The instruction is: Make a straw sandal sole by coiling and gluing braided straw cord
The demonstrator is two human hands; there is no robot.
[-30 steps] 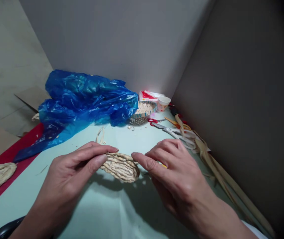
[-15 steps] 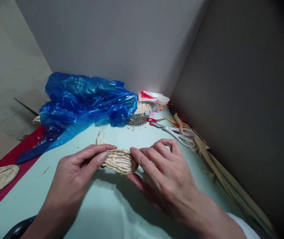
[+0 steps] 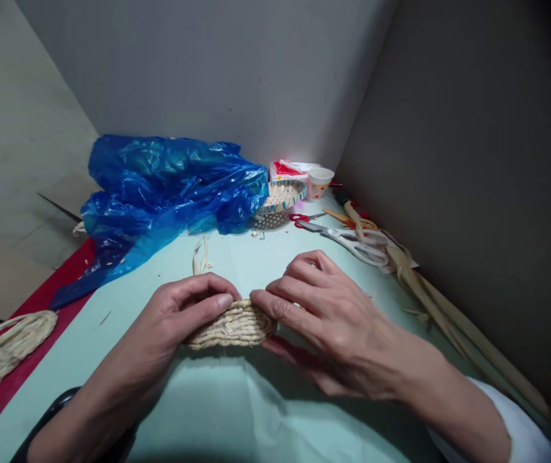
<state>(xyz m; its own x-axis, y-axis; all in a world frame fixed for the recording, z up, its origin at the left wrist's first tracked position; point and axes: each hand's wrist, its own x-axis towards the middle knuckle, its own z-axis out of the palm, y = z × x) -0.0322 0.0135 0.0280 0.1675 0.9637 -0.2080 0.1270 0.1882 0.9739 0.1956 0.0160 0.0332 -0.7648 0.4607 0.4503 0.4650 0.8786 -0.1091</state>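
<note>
A small woven piece of pale twisted straw (image 3: 231,326) is held between both hands above the light green table covering. My left hand (image 3: 183,312) pinches its upper left edge, thumb in front and index finger along the top. At the right end, my right hand (image 3: 321,321) grips the piece, index finger on the upper edge and thumb below, partly hidden. Loose straw strands (image 3: 200,256) stick up behind my left hand.
Behind lie a blue plastic bag (image 3: 169,186), a shallow basket (image 3: 285,195) and a paper cup (image 3: 319,183). White-handled scissors (image 3: 359,246) and long straw strips (image 3: 429,299) run along the right wall. Coiled straw (image 3: 15,347) lies at left.
My left hand has shifted right along the top edge of the woven piece, which sits slightly lower in view. The camera view has moved a little.
</note>
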